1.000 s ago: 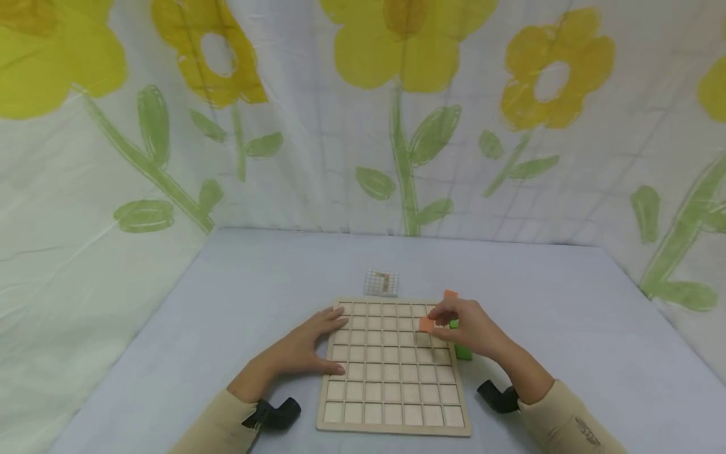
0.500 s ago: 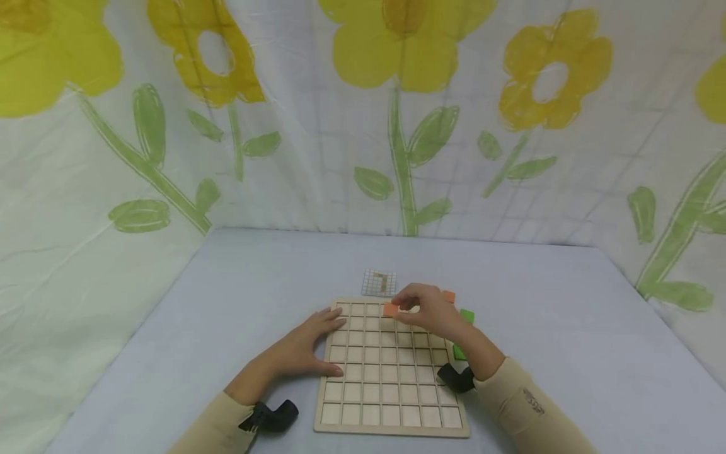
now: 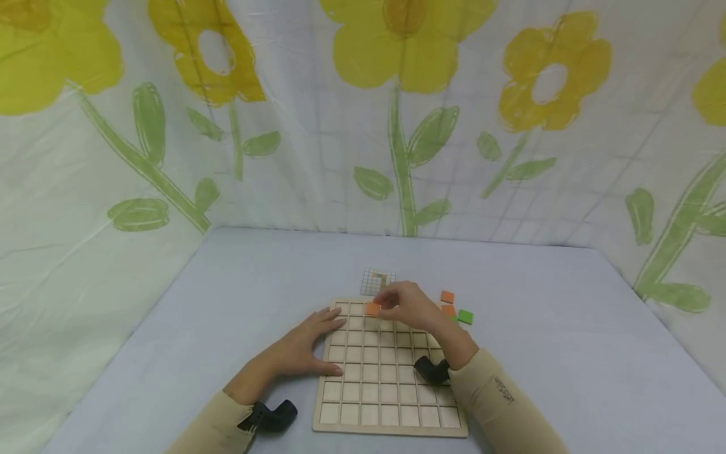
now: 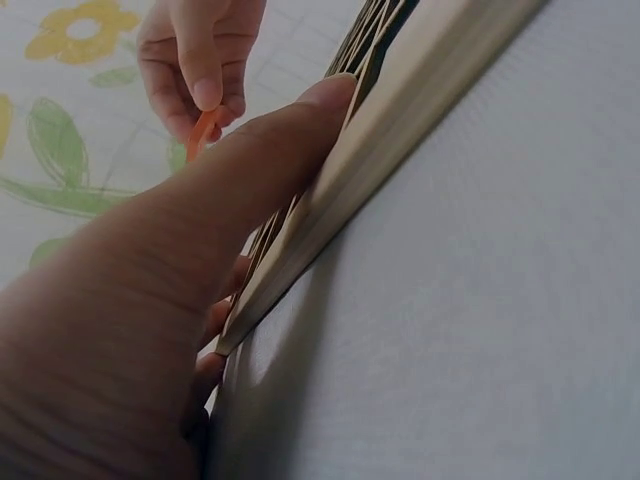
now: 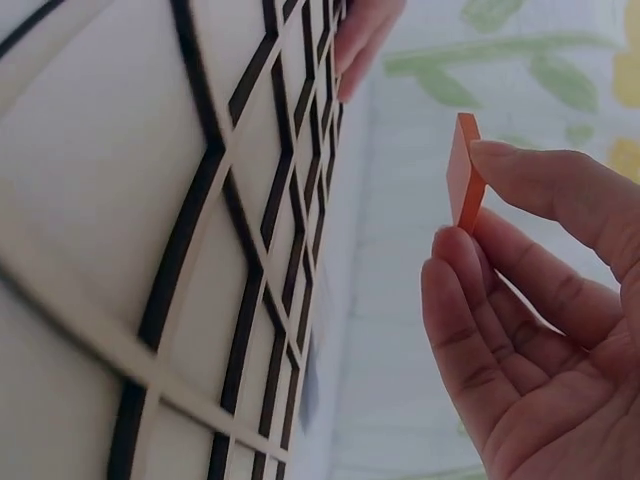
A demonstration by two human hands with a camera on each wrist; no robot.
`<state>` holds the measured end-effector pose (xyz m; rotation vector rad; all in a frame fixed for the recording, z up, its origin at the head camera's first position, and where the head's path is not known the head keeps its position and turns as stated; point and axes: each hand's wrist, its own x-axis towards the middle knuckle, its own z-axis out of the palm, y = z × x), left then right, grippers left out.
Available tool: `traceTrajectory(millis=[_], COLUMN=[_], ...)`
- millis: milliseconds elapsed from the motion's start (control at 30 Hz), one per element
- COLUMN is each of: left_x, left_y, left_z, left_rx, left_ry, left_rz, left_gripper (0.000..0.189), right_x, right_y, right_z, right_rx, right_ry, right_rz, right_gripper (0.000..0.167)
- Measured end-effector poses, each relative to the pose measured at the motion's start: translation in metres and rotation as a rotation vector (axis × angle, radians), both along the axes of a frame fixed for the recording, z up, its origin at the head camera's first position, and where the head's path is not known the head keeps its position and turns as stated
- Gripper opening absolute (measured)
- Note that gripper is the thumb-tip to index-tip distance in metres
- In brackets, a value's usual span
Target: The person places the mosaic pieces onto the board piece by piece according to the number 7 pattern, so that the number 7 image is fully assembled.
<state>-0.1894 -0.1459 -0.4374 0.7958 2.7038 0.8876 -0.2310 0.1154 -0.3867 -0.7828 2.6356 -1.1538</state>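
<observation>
A thin square orange tile [image 5: 463,172] is pinched between thumb and fingers of my right hand [image 3: 405,306]. In the head view this tile hangs over the top row of a wooden grid board [image 3: 363,413], left of its middle; the right wrist view shows a gap between tile and board. My left hand [image 3: 309,343] rests on the board's left side, thumb and fingers spread. The left wrist view shows that thumb [image 4: 300,130] lying over the board's edge, with fingertips at the edge farther along.
Right of the board's upper corner lie loose orange tiles [image 3: 447,296] and green tiles [image 3: 466,316], partly hidden by my right arm. Behind the board is a small card [image 3: 371,282] printed with a grid pattern. A flowered curtain [image 3: 317,157] hangs behind the table.
My right hand has carried the orange tile leftward from the board's right side to over its top row. More loose tiles are uncovered at right. The left hand has stayed in place.
</observation>
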Motion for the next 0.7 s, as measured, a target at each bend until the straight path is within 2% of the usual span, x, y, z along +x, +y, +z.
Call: traceTrajectory(millis=[133,433,700], left_x=[-0.001,-0.002,-0.001], left_y=[0.000,0.000,-0.001], left_z=[-0.001,-0.002,-0.002], left_rx=[-0.004,0.000,0.004], left_ry=[0.002,-0.001,0.005], left_rz=[-0.008,-0.010,-0.014], left_gripper=[0.092,0.091,0.092], right_x=[-0.004,-0.011,-0.010], right_y=[-0.005,-0.008,-0.006], right_z=[-0.005,-0.032,-0.037], right_rx=[-0.032,-0.081,-0.073], right_ry=[-0.024,-0.063,-0.073], right_rz=[-0.010,0.006,0.006], right_gripper=[0.022,0.019,0.019])
